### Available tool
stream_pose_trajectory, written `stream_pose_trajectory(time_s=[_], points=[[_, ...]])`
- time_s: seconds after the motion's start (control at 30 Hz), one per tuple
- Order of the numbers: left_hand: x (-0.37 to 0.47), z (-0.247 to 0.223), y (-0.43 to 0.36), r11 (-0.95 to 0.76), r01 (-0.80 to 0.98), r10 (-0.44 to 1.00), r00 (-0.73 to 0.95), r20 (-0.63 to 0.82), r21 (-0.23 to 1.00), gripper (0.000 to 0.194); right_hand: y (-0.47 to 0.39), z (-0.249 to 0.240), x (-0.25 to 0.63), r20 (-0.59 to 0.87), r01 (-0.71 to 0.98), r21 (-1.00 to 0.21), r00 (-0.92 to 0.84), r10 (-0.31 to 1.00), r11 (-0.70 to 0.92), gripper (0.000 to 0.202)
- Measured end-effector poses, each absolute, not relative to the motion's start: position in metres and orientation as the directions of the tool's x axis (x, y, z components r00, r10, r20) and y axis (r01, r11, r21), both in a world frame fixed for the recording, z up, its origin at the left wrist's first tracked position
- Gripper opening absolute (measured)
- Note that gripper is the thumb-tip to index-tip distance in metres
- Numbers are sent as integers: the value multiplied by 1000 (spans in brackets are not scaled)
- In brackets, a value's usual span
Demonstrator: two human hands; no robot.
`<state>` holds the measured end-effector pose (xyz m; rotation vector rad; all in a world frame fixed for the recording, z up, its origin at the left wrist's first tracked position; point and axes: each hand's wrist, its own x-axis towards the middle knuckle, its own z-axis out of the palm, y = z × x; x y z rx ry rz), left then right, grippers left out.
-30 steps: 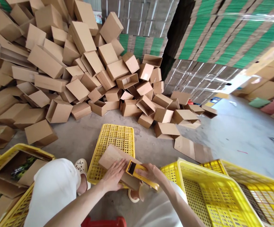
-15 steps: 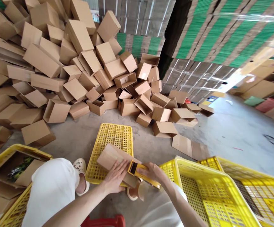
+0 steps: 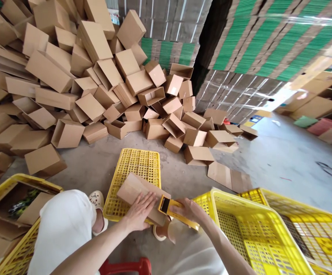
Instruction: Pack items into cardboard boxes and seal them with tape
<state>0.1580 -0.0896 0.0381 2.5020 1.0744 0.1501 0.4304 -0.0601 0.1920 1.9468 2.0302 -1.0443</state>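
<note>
A closed cardboard box [image 3: 132,188] lies tilted across an overturned yellow crate [image 3: 139,160] on the floor. My left hand [image 3: 141,210] rests flat on the box's top, its fingers stretched out. In my right hand [image 3: 186,209] is a yellow tape dispenser [image 3: 180,217], its dark front end at the right end of the box. My right fingers wrap round the dispenser's body.
A large pile of cardboard boxes [image 3: 90,107] spreads across the back left. Yellow crates [image 3: 246,206] stand at the right; another [image 3: 20,177] at the left holds open cartons. A red stool [image 3: 141,267] shows at the bottom edge. A flattened carton [image 3: 229,177] lies on the floor.
My right hand and the tape dispenser have moved slightly right, toward and past the box's right end. My left hand stays on the box.
</note>
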Motion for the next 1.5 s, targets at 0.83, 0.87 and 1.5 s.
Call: stream_pose_trajectory(time_s=[0.83, 0.87, 1.5], points=[[172, 43, -100, -619, 640, 699, 714, -52, 455, 124, -68, 207, 440, -591, 959, -279, -127, 797, -54, 35], [174, 44, -101, -616, 645, 703, 709, -53, 453, 124, -68, 206, 439, -594, 964, -259, -108, 797, -62, 34], [191, 32, -110, -675, 604, 681, 731, 43, 423, 112, -71, 206, 452, -603, 931, -359, -180, 777, -63, 37]])
